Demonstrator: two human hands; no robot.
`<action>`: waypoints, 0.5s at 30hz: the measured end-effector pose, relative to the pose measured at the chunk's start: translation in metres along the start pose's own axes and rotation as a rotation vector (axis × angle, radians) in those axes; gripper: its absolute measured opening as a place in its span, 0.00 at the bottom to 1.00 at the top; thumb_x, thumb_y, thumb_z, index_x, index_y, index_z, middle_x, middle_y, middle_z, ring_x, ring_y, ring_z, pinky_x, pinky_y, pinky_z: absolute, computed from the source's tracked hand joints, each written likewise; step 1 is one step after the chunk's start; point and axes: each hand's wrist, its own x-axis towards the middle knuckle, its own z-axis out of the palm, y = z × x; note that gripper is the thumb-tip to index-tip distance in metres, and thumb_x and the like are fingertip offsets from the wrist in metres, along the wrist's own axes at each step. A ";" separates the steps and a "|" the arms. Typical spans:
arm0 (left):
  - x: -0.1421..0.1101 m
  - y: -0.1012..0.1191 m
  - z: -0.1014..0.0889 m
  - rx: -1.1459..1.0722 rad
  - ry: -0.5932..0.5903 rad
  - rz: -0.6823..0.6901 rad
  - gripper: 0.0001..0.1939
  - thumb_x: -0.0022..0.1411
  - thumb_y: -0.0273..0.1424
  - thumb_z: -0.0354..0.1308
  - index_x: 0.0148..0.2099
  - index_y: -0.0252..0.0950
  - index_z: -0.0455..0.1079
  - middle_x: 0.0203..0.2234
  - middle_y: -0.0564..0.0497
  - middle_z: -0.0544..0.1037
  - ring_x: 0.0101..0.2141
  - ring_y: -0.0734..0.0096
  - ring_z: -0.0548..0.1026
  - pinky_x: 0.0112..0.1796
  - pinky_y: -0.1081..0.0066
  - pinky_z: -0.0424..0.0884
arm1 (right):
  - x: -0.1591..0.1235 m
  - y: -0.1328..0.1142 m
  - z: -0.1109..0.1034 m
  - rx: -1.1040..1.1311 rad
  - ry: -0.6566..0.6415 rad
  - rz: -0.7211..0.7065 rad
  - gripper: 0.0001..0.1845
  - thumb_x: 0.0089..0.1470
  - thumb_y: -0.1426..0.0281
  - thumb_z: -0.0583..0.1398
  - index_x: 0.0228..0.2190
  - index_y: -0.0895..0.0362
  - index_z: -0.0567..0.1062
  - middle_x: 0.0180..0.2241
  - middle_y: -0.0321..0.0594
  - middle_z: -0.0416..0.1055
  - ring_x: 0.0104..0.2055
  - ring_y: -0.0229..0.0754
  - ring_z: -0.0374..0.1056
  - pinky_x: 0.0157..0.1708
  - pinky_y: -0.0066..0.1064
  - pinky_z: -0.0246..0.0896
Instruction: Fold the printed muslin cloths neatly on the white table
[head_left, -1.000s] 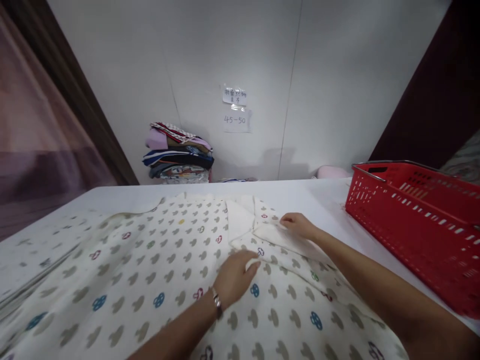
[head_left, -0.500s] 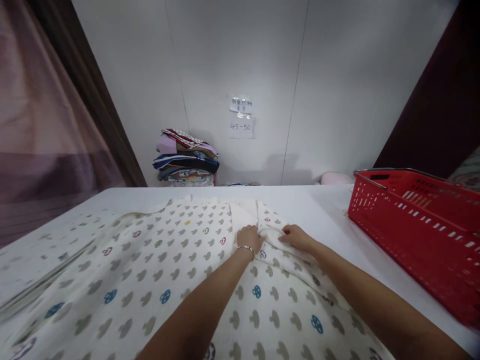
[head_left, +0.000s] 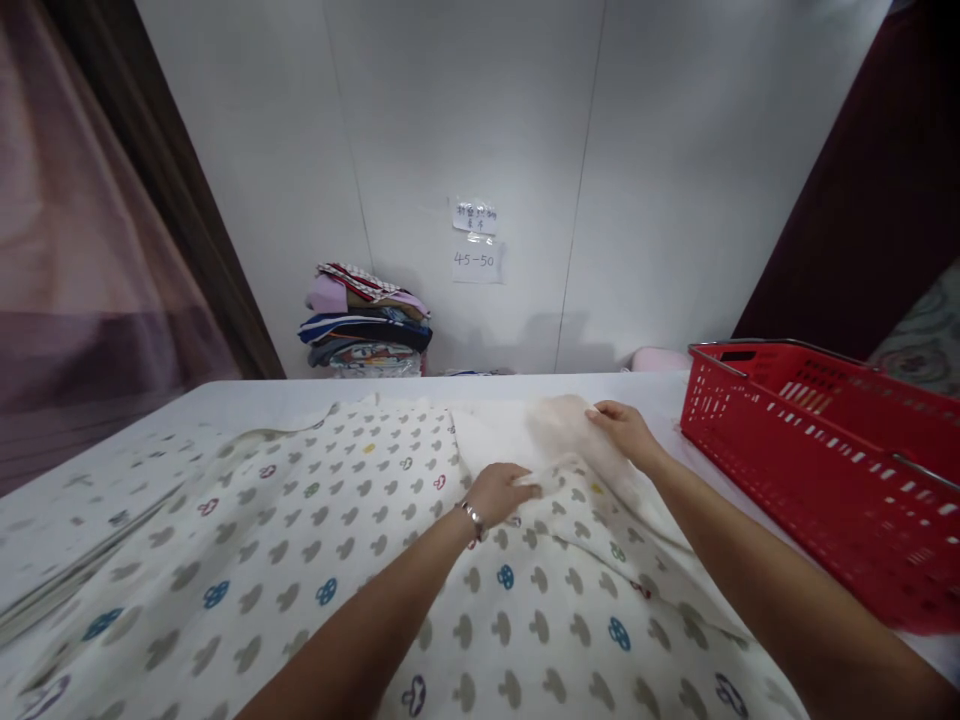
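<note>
A large white cloth [head_left: 352, 530] printed with grey mushrooms and a few coloured ones covers the near part of the table. Its right portion is folded over, and the plain white underside [head_left: 487, 430] shows toward the far edge. My right hand [head_left: 626, 432] pinches the edge of the lifted layer at the far right; the fabric beside it is smeared by motion. My left hand [head_left: 499, 495], with a bracelet on its wrist, grips the fold near the middle, thumb and forefinger at the folded edge.
At the right stands a red plastic basket [head_left: 810, 480] with metal handles. Stacked folded fabrics [head_left: 367, 325] sit behind the table's far edge, under paper signs [head_left: 478, 262] on the wall. A pink curtain [head_left: 97, 260] hangs at the left.
My right hand has moved away and to the right, drawing the cloth's layer with it. My left hand has shifted slightly nearer, and more plain underside shows.
</note>
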 end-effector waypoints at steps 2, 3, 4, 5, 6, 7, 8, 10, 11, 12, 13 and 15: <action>-0.028 0.016 -0.005 -0.021 -0.002 0.164 0.06 0.50 0.30 0.54 0.30 0.38 0.72 0.33 0.52 0.74 0.32 0.71 0.71 0.31 0.75 0.65 | -0.014 -0.007 0.004 0.026 -0.080 0.008 0.16 0.42 0.56 0.61 0.26 0.57 0.72 0.22 0.32 0.65 0.22 0.33 0.57 0.22 0.25 0.51; -0.040 0.022 -0.006 -0.032 0.000 0.239 0.06 0.49 0.26 0.53 0.30 0.38 0.71 0.35 0.52 0.73 0.33 0.72 0.71 0.32 0.75 0.65 | -0.022 -0.011 0.006 0.038 -0.119 0.008 0.16 0.42 0.56 0.61 0.26 0.57 0.72 0.22 0.32 0.66 0.22 0.33 0.57 0.23 0.25 0.51; -0.051 0.027 -0.007 -0.031 0.007 0.293 0.08 0.48 0.23 0.52 0.30 0.38 0.71 0.36 0.52 0.73 0.34 0.73 0.70 0.34 0.75 0.65 | -0.030 -0.016 0.009 0.052 -0.168 0.010 0.15 0.43 0.57 0.61 0.26 0.57 0.73 0.22 0.31 0.66 0.23 0.33 0.58 0.23 0.25 0.51; -0.059 0.029 -0.006 -0.021 0.016 0.315 0.10 0.47 0.21 0.51 0.31 0.38 0.70 0.35 0.53 0.73 0.34 0.73 0.70 0.34 0.75 0.64 | -0.039 -0.020 0.012 0.069 -0.223 0.017 0.15 0.43 0.57 0.62 0.26 0.57 0.73 0.23 0.31 0.66 0.23 0.33 0.58 0.23 0.25 0.51; -0.066 0.030 -0.005 0.009 0.031 0.306 0.12 0.46 0.20 0.51 0.33 0.38 0.70 0.32 0.53 0.73 0.33 0.73 0.70 0.33 0.75 0.64 | -0.049 -0.023 0.015 0.089 -0.279 0.029 0.15 0.43 0.58 0.62 0.26 0.57 0.73 0.23 0.31 0.66 0.23 0.33 0.58 0.23 0.25 0.52; -0.071 0.030 -0.003 0.060 0.051 0.276 0.15 0.45 0.19 0.51 0.35 0.38 0.70 0.29 0.54 0.73 0.31 0.73 0.70 0.32 0.75 0.64 | -0.060 -0.025 0.019 0.112 -0.332 0.049 0.14 0.43 0.58 0.62 0.26 0.57 0.73 0.23 0.32 0.67 0.24 0.33 0.59 0.24 0.25 0.52; -0.074 0.029 -0.001 0.127 0.071 0.242 0.17 0.44 0.19 0.51 0.36 0.39 0.71 0.26 0.54 0.73 0.30 0.72 0.69 0.31 0.74 0.63 | -0.071 -0.027 0.024 0.138 -0.377 0.077 0.14 0.42 0.58 0.63 0.26 0.57 0.73 0.23 0.32 0.67 0.24 0.33 0.59 0.24 0.25 0.53; -0.079 0.027 0.004 0.280 0.083 0.226 0.23 0.42 0.18 0.51 0.41 0.41 0.71 0.24 0.55 0.73 0.28 0.71 0.68 0.33 0.71 0.63 | -0.093 -0.028 0.032 0.179 -0.431 0.130 0.15 0.42 0.58 0.63 0.25 0.58 0.72 0.23 0.32 0.67 0.24 0.33 0.59 0.24 0.25 0.53; -0.081 0.027 0.005 0.358 0.073 0.259 0.26 0.42 0.17 0.52 0.43 0.43 0.71 0.24 0.55 0.74 0.28 0.70 0.68 0.35 0.69 0.62 | -0.103 -0.028 0.035 0.190 -0.440 0.142 0.15 0.42 0.58 0.63 0.25 0.58 0.72 0.22 0.31 0.66 0.23 0.33 0.59 0.24 0.25 0.53; -0.083 0.029 0.007 0.428 0.049 0.315 0.26 0.42 0.17 0.52 0.44 0.44 0.71 0.25 0.55 0.74 0.28 0.71 0.68 0.37 0.67 0.61 | -0.111 -0.027 0.037 0.194 -0.437 0.145 0.15 0.43 0.58 0.63 0.25 0.58 0.72 0.22 0.31 0.66 0.23 0.33 0.59 0.24 0.25 0.52; -0.086 0.030 0.009 0.483 0.016 0.386 0.25 0.43 0.18 0.52 0.44 0.44 0.71 0.26 0.55 0.75 0.29 0.71 0.68 0.38 0.66 0.61 | -0.119 -0.027 0.039 0.192 -0.423 0.137 0.14 0.43 0.59 0.63 0.25 0.58 0.72 0.22 0.31 0.65 0.23 0.32 0.58 0.24 0.25 0.52; -0.095 0.035 0.013 0.550 -0.047 0.545 0.21 0.46 0.20 0.53 0.43 0.43 0.72 0.33 0.53 0.75 0.33 0.69 0.69 0.39 0.65 0.60 | -0.130 -0.027 0.039 0.181 -0.372 0.111 0.14 0.43 0.60 0.63 0.25 0.57 0.72 0.22 0.31 0.64 0.23 0.32 0.57 0.24 0.25 0.50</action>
